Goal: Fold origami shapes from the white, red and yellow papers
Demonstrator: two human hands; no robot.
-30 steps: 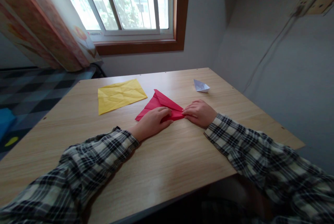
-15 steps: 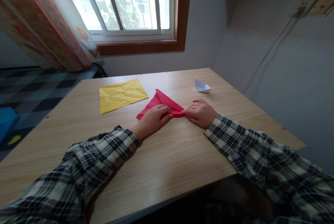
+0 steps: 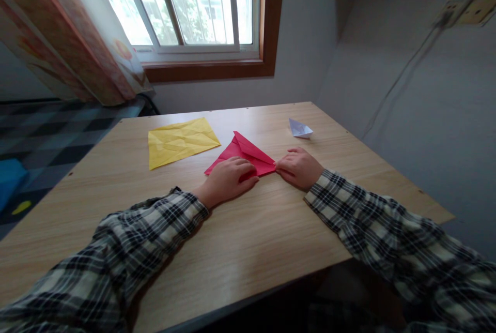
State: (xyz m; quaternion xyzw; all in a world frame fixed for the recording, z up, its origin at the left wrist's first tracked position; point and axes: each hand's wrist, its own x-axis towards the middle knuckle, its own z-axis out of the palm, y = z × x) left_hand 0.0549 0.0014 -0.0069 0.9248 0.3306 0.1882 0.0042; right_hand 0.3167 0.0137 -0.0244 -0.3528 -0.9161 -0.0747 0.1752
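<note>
A folded sheet of red paper [image 3: 250,151] lies on the wooden table in front of me, roughly a triangle with a crease and a folded flap on top. My left hand [image 3: 232,178] rests over its near left part, fingers lying on the paper and the thumb apart along the near edge. That hand hides part of the sheet. At the paper's right corner, my right hand [image 3: 298,168] is closed, thumb and fingertips pinching the tip.
A creased yellow sheet [image 3: 182,140] lies flat at the back left of the table [image 3: 240,250]. Toward the back right stands a small white folded paper piece [image 3: 300,129]. A window [image 3: 194,7] and curtain [image 3: 77,28] are beyond the table.
The red paper has shifted slightly right, and its near edge now looks flatter and straighter. My left thumb has moved a little right and toward me. My right hand still pinches the corner.
</note>
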